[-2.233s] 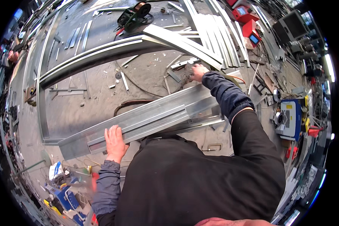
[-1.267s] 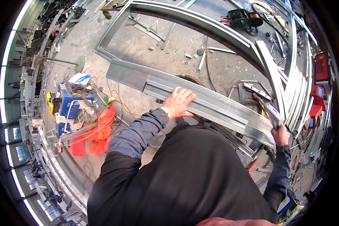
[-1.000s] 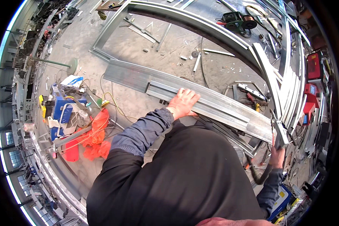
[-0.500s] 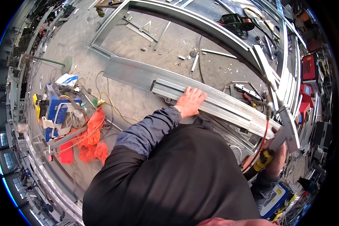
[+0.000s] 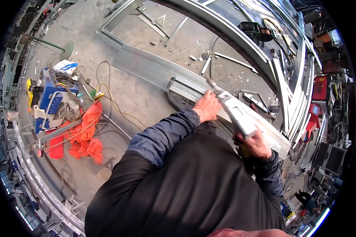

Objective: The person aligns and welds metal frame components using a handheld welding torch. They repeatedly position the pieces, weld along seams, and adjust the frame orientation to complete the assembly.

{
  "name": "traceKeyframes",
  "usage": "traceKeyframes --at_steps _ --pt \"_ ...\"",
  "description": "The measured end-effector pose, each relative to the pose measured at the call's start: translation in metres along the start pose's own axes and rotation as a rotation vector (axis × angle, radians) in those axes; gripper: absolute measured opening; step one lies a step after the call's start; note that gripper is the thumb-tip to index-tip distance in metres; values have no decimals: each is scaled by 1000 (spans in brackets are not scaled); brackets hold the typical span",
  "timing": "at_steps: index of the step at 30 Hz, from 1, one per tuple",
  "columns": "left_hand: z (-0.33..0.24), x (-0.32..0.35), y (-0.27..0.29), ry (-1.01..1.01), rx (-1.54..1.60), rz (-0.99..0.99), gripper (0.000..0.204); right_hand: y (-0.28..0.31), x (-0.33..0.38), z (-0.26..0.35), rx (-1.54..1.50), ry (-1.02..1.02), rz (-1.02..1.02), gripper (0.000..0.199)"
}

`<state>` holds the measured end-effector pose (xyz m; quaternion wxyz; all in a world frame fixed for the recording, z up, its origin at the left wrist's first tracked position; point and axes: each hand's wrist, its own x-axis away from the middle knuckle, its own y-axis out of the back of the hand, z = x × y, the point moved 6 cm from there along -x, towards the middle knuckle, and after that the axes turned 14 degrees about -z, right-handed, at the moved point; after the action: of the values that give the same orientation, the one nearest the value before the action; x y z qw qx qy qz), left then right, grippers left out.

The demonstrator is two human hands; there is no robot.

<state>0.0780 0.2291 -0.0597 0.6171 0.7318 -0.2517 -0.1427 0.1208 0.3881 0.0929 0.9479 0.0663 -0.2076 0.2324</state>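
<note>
A long grey metal channel (image 5: 150, 71) lies across the concrete floor in front of me. My left hand (image 5: 207, 106) rests flat on its near edge, sleeve in dark blue. My right hand (image 5: 258, 145) grips the handle of a grey hand-held power tool (image 5: 235, 112). The tool's body lies over the channel, and its thin tip points up and left, just past my left hand's fingers. My dark jacket hides the channel's lower part.
A blue machine (image 5: 47, 98) with cables and a heap of orange material (image 5: 87, 132) sit at the left. A large metal frame (image 5: 241, 47) and loose offcuts lie beyond the channel. Stacked metal strips (image 5: 298, 91) and red boxes (image 5: 319, 87) crowd the right side.
My right hand dropped to the lower right, took up the power tool and has brought it up over the channel beside my left hand. The left hand has stayed on the channel.
</note>
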Motion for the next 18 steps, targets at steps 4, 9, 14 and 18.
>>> traceKeyframes --at_steps 4,9,14,18 --pt "7 -6 -28 54 73 -561 44 -52 -31 28 657 165 98 44" --pt "6 -10 -43 -9 67 -666 38 -75 -51 2 769 160 124 44" --pt "7 -15 -45 -31 107 -548 46 -86 -61 -7 820 197 99 45" --pt "7 -10 -40 -43 157 -505 57 -87 -65 -13 871 102 113 55"
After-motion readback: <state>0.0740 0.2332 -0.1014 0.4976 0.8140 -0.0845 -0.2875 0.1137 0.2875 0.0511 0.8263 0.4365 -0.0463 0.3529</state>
